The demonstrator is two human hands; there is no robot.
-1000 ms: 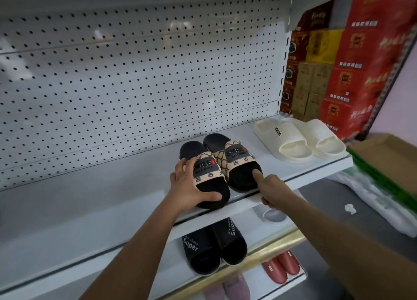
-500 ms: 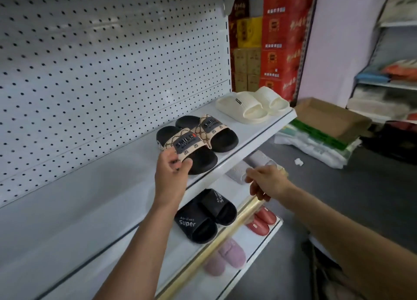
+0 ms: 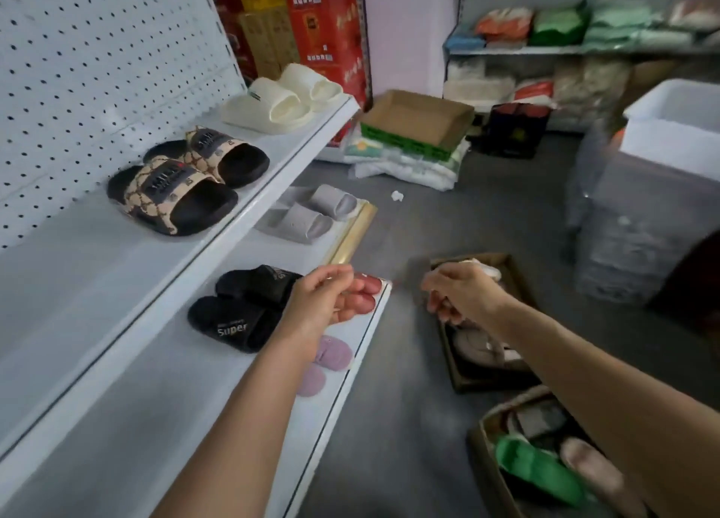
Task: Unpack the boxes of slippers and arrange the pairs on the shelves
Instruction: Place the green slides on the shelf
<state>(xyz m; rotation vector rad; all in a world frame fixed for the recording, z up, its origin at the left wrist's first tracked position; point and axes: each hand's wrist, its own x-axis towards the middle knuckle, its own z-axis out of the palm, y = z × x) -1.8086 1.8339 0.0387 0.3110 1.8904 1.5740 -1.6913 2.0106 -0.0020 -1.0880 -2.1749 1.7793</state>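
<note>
A black pair of slippers with patterned beige straps [image 3: 187, 178] sits on the upper white shelf [image 3: 117, 260], a cream pair [image 3: 284, 96] farther along it. On the shelf below lie a black "Super" pair [image 3: 241, 307] and a grey pair [image 3: 307, 213]. Pink [image 3: 331, 356] and red slippers [image 3: 368, 287] show on the lowest shelf. My left hand [image 3: 323, 303] hovers empty, fingers loosely curled, in front of the black pair. My right hand [image 3: 459, 293] hangs empty above an open cardboard box of slippers [image 3: 483, 377] on the floor. A nearer box [image 3: 545, 471] holds a green slipper.
A flat cardboard tray [image 3: 417, 120] rests on white bags by the shelf's end. Red and yellow cartons [image 3: 311, 22] are stacked behind. White and clear plastic bins [image 3: 643, 205] stand at the right. A far shelf [image 3: 565, 50] carries packaged goods. The floor is grey.
My left hand let go of the patterned slipper and dropped away from the upper shelf. My right hand moved down toward the box on the floor. My view turned right and down.
</note>
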